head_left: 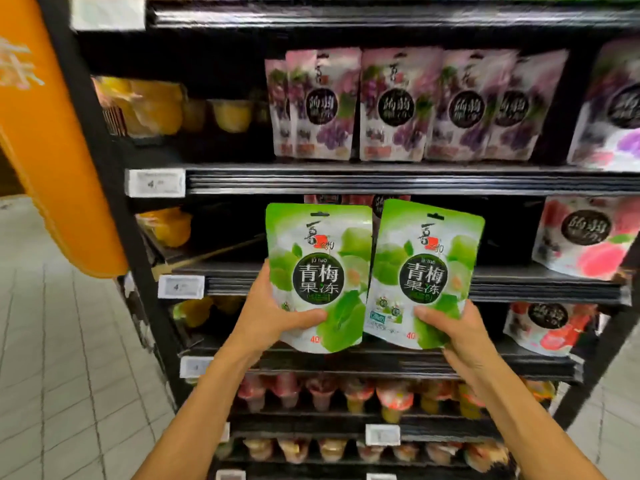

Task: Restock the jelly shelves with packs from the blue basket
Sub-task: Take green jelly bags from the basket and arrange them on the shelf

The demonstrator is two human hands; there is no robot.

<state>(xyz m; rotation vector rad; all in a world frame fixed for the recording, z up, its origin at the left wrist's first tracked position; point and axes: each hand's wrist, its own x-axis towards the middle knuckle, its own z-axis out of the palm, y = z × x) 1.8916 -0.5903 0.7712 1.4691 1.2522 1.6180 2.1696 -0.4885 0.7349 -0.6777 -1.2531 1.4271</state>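
Note:
Two green plum jelly packs are held upright side by side in front of the middle shelf (519, 282). My left hand (273, 315) grips the lower left corner of the left green pack (318, 268), thumb across its front. My right hand (453, 329) grips the bottom of the right green pack (426, 271) the same way. Behind them the shelf bay is dark and mostly bare, with a few pink packs just showing over their tops. The blue basket is out of view.
Purple grape jelly packs (391, 105) line the shelf above. Pink peach packs (585, 237) stand at the right. Orange fruit cups (156, 105) fill the left side and jelly cups (346, 393) the lower shelves. An orange pillar (52, 150) and tiled floor (69, 358) lie left.

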